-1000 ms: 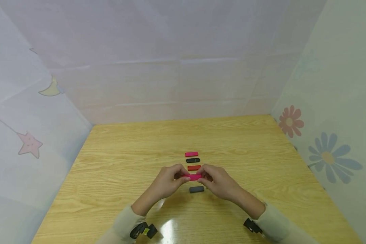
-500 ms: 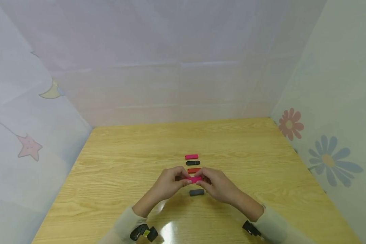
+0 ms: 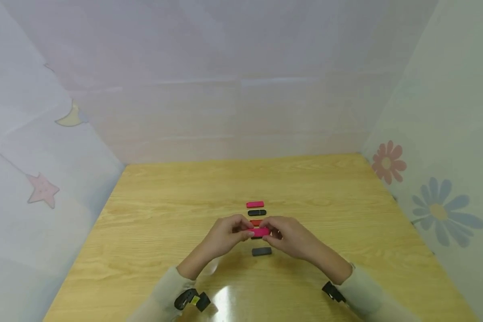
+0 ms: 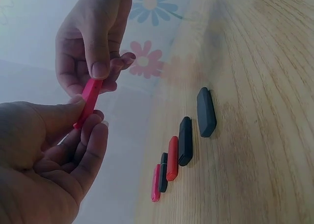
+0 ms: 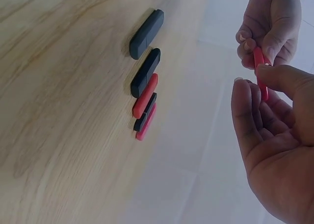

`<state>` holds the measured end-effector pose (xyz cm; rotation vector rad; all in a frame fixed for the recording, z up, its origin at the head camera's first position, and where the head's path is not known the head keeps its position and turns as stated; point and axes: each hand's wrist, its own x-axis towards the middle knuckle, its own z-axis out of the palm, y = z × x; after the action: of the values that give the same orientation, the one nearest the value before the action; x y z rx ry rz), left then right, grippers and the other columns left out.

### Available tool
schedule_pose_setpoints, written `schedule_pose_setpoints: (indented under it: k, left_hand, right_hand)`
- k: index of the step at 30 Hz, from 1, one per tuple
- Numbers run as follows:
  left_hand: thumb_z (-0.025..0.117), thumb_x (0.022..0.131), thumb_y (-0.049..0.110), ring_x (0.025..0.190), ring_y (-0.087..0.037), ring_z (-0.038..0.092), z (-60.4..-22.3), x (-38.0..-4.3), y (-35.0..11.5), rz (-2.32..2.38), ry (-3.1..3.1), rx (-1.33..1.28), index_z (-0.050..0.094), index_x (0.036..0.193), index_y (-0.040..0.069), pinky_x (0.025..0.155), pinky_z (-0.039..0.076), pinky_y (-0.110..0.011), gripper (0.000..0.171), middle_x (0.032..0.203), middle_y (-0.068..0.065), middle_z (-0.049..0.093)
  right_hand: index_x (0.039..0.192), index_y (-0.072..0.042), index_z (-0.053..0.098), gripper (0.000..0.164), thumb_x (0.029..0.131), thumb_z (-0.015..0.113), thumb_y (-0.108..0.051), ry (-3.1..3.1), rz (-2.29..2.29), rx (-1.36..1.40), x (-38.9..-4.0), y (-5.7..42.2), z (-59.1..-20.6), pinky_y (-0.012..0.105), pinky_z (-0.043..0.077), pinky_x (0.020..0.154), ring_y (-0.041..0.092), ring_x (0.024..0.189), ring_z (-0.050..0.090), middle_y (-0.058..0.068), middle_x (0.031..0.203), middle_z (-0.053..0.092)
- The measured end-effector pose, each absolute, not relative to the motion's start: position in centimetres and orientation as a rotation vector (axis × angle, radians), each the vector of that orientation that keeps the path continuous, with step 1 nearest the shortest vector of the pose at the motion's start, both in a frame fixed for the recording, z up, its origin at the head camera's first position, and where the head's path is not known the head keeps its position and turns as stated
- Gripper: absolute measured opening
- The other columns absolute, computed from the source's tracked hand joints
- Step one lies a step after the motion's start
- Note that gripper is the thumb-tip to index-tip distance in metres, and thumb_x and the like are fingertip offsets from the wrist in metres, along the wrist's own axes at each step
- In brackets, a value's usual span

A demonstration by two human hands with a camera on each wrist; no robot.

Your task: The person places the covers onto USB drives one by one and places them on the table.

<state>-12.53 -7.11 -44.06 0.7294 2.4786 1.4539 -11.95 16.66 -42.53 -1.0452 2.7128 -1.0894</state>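
My left hand (image 3: 224,235) and right hand (image 3: 291,237) pinch the two ends of a bright pink capped USB stick (image 3: 260,232), held above the table between them. In the left wrist view, the pink USB stick (image 4: 89,102) spans from one thumb to the other, and the right hand (image 4: 93,42) holds its far end. Below it, a black USB stick (image 4: 185,141) lies on the table, mostly hidden by the held one in the head view. Nearer to me rests a dark grey USB stick (image 3: 261,252), touched by neither hand.
Beyond the hands, a red USB stick (image 3: 256,222), a slim black one (image 3: 256,213) and another pink one (image 3: 255,204) lie in a column on the wooden table (image 3: 165,201). Printed cloth walls (image 3: 241,120) enclose the table's back and sides.
Both hands keep their pinch on the pink USB stick, which has shifted slightly in their fingers. A dark edge of the black stick now shows beneath it. The head view has moved slightly.
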Motion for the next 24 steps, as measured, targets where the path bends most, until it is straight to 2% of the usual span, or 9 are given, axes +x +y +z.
schedule_pose_setpoints:
  k: [6,14,24]
  left_hand:
    - [0.073,0.095,0.019,0.081,-0.008,0.066,-44.2,-12.6,-7.3,1.400,2.538,0.694,0.073,0.113,0.015,0.070,0.054,-0.026,0.019,0.095,0.005,0.072]
    - [0.073,0.094,0.015,0.088,-0.011,0.068,-44.7,-13.0,-7.2,1.352,2.666,0.680,0.072,0.115,0.013,0.078,0.056,-0.027,0.021,0.102,0.002,0.074]
    - [0.073,0.095,0.014,0.086,-0.011,0.068,-45.5,-15.4,-7.2,1.159,2.845,0.775,0.073,0.112,0.010,0.075,0.056,-0.025,0.018,0.101,-0.001,0.075]
  right_hand:
    - [0.110,-0.012,0.069,0.014,0.096,0.071,-0.013,2.738,-1.086,-1.019,-12.1,16.7,-42.9,0.021,0.045,0.053,0.001,0.064,0.048,-0.012,0.080,0.060]
    - [0.108,-0.012,0.069,0.014,0.094,0.073,-0.013,2.806,-1.054,-0.982,-13.4,16.2,-43.5,0.020,0.044,0.053,0.002,0.063,0.047,-0.011,0.079,0.060]
    - [0.110,-0.009,0.066,0.016,0.095,0.070,-0.012,2.817,-1.027,-0.883,-15.6,15.7,-44.1,0.021,0.043,0.055,0.004,0.064,0.048,-0.009,0.080,0.059]
